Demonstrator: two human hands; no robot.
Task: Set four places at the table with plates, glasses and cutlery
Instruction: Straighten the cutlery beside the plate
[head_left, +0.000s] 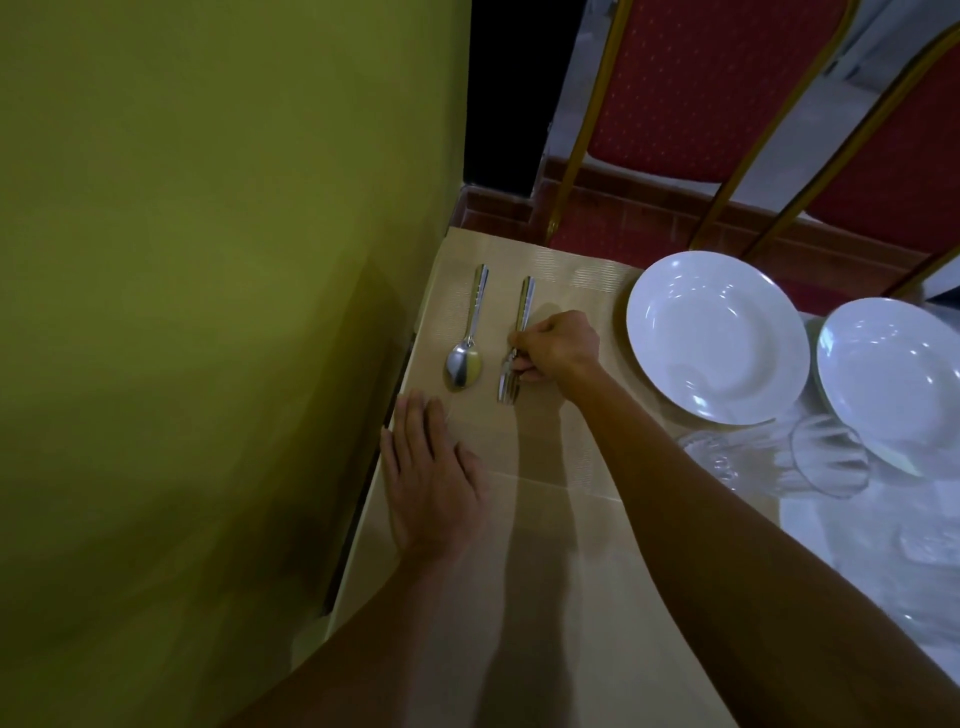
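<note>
Cutlery step, I reckon. Green wall (208, 260) far left. The left hand (431, 483) lies flat and open on the tan surface (545, 571), with the spoon (467, 338) just beyond it. The right hand (556, 348) pinches the fork (525, 301) beside the spoon. Next it probably needs straightening and letting go, then a plate (717, 338) slid over. Glasses (826, 462) and red chairs (717, 78) are off to the right.

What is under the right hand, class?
The fork, pinched by the right hand, with the mat beneath. Its handle and tines show; the fingers cover part of its middle.

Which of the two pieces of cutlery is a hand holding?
The fork, beside the spoon: the right hand pinches its neck. The spoon lies untouched, nearer the green wall.
</note>
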